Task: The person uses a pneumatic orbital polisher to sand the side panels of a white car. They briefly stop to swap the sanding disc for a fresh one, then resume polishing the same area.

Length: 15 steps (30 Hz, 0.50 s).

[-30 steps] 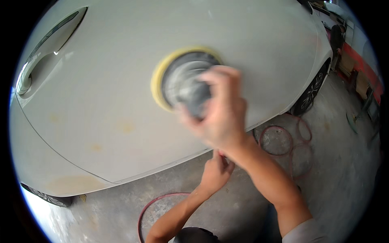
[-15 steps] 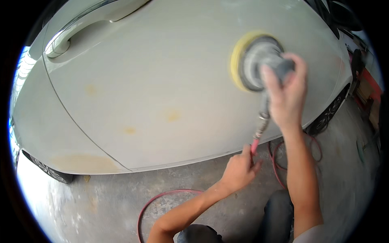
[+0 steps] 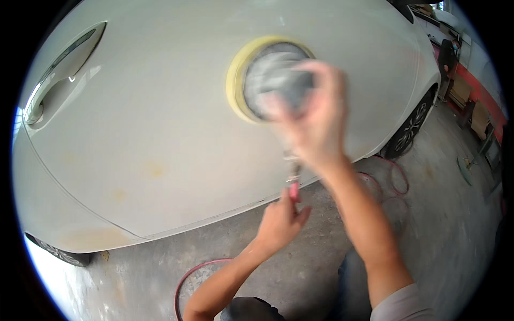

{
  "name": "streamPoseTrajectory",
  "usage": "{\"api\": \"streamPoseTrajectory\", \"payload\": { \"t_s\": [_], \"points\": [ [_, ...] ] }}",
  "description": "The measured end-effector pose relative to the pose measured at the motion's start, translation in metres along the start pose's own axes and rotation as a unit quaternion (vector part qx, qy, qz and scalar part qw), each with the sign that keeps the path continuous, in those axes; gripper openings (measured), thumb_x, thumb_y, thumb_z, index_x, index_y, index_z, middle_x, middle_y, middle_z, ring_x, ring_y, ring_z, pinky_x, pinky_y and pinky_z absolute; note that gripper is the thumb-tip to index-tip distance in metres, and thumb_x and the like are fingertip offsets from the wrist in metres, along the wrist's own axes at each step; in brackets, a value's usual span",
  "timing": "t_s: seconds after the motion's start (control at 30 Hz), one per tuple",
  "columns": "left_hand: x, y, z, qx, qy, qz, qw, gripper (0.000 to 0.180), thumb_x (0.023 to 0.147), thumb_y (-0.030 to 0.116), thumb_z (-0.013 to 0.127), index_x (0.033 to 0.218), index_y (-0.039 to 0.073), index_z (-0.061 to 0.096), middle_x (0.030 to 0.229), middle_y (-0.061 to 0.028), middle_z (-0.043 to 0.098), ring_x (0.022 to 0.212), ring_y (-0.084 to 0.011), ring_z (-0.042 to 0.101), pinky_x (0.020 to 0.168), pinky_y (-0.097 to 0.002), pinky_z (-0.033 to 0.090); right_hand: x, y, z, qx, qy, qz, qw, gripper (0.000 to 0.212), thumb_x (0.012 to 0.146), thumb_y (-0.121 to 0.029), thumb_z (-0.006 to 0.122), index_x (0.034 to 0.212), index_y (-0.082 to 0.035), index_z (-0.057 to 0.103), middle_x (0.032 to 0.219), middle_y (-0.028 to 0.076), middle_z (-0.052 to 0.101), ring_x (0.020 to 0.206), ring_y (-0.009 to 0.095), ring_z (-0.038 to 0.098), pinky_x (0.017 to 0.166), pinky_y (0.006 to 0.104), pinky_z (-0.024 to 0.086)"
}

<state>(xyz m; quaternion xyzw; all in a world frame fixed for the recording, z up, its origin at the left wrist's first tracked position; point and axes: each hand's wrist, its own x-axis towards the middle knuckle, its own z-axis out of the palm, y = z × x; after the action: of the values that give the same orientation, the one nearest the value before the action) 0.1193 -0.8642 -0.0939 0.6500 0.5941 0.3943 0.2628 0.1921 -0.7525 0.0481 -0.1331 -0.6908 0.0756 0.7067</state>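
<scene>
My right hand point(image 3: 316, 117) is wrapped round the grey body of an air sander point(image 3: 267, 80), blurred by motion. The tool's round yellow pad point(image 3: 236, 85) is against the pale car door point(image 3: 182, 112). Below it hangs a metal hose fitting point(image 3: 293, 170) joined to a red air hose point(image 3: 294, 191). My left hand point(image 3: 279, 222) holds the hose just under that fitting, fingers curled round it. Faint yellowish patches point(image 3: 155, 168) mark the door's lower part.
A door handle point(image 3: 67, 69) sticks out at the upper left. The hose loops point(image 3: 399, 176) over the concrete floor point(image 3: 439, 230) near the front wheel point(image 3: 412, 128). Cardboard pieces point(image 3: 480, 119) stand by a red-striped wall at the far right. My knees are below.
The view has turned to the right. Relative to the door, the sander in my right hand has shifted a little; my left hand still holds the hose.
</scene>
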Motion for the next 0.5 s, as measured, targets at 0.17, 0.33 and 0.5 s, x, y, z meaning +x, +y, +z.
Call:
{"api": "streamPoseTrajectory", "payload": {
  "t_s": [0.17, 0.33, 0.5],
  "points": [
    [0.012, 0.006, 0.007, 0.0, 0.004, 0.01, 1.0, 0.032, 0.09, 0.025, 0.073, 0.098, 0.001, 0.053, 0.067, -0.0145, 0.062, 0.057, -0.0277, 0.06, 0.058, -0.0409, 0.048, 0.008, 0.042, -0.05, -0.007, 0.109, 0.111, 0.988, 0.042, 0.091, -0.022, 0.074, 0.115, 0.0, 0.049, 0.091, 0.01, 0.062, 0.074, 0.013, 0.062, 0.062, 0.0278, 0.053],
    [-0.02, -0.034, -0.024, -0.129, 0.063, -0.017, 0.989, 0.017, 0.09, 0.011, 0.067, 0.098, -0.005, 0.065, 0.08, -0.0047, 0.069, 0.076, -0.0166, 0.064, 0.071, -0.0337, 0.054, -0.006, -0.039, 0.073, -0.027, -0.044, 0.022, 0.998, 0.059, 0.072, -0.016, 0.08, 0.122, -0.007, 0.051, 0.117, 0.014, 0.054, 0.087, 0.025, 0.064, 0.068, 0.0405, 0.056],
    [-0.047, -0.078, -0.003, 0.018, 0.232, 0.069, 0.97, 0.022, 0.089, 0.009, 0.066, 0.106, -0.003, 0.061, 0.097, -0.0095, 0.064, 0.09, -0.0189, 0.06, 0.076, -0.0318, 0.048, -0.066, -0.089, 0.134, -0.108, -0.191, -0.11, 0.969, 0.057, 0.071, -0.025, 0.08, 0.12, -0.004, 0.062, 0.128, 0.032, 0.046, 0.08, 0.038, 0.064, 0.056, 0.0442, 0.056]
  ]
}}
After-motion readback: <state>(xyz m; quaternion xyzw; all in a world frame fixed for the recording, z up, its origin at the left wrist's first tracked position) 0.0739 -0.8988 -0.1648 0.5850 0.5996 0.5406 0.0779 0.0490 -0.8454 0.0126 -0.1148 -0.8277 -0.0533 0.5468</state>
